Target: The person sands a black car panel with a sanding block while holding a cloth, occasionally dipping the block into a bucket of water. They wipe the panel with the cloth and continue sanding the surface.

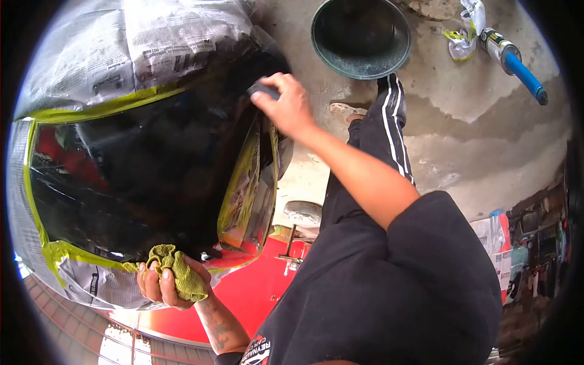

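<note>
My left hand (167,286) is wrapped around a crumpled yellow-green cloth (188,280) at the lower edge of a glossy black car panel (140,164). Between the fingers and thumb of my right hand (286,104) is a small black block (263,90), held at the panel's upper right edge. Whether the block presses on the surface cannot be made out. Yellow-green masking tape (112,106) borders the panel. Printed newspaper under clear plastic (146,42) covers the area above it.
A dark green bucket (362,70) stands on the concrete floor near my foot. Beyond it lie a labelled canister with a blue tube (517,67) and a plastic bag (462,44). A red surface (243,304) is beneath the panel. Cluttered shelves (538,249) are at the right.
</note>
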The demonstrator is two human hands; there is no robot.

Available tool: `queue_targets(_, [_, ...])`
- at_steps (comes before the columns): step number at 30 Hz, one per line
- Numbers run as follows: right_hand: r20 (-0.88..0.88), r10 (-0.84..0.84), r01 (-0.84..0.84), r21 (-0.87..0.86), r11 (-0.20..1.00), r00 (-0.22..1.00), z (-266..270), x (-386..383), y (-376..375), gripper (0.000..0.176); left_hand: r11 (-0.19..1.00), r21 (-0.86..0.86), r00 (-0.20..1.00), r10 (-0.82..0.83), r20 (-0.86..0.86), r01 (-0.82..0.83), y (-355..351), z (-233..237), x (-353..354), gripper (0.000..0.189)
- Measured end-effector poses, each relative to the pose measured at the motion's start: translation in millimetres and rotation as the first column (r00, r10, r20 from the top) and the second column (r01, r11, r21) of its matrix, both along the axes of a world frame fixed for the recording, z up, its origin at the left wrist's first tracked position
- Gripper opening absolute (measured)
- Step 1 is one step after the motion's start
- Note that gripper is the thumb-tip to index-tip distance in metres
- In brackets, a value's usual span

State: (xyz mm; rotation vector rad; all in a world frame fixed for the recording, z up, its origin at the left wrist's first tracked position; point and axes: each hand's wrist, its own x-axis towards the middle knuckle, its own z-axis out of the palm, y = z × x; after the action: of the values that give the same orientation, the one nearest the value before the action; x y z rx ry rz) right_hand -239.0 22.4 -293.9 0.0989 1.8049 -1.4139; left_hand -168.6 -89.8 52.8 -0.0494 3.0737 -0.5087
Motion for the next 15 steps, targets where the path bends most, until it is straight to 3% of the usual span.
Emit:
queue_targets(3, [0.231, 0.060, -0.088, 0.112, 0.990, 0.971, -48.3, -5.0, 14.7, 0.041, 1.000, 0.004, 1.000, -0.012, -0.009, 0.012, -1.6, -0.3, 1.7, 0.041])
queue_targets(6, [0.022, 0.111, -0.111, 0.001, 0.994, 0.994, -20.1, -5.5, 4.2, 0.042, 1.000, 0.006, 0.999, -0.020, -0.029, 0.020, -4.5, -1.4, 2.8, 0.041])
queue_targets(9, [-0.008, 0.059, -0.060, -0.103, 0.993, 0.998, 5.3, -14.4, 2.7, 0.044, 1.000, 0.006, 1.000, -0.011, -0.007, 0.011, -1.1, 0.4, 2.2, 0.041])
queue_targets(11, [-0.076, 0.036, -0.037, -0.021, 0.999, 0.996, -27.5, 6.2, 7.5, 0.043, 1.000, 0.004, 1.000, -0.018, -0.012, 0.018, -2.4, -0.7, 0.6, 0.041])
queue_targets(15, [0.071, 0.004, -0.009, 0.066, 0.998, 0.997, -67.9, 35.7, 27.8, 0.043, 1.000, 0.011, 1.000, -0.006, -0.025, 0.007, 0.2, -2.3, -0.2, 0.041])
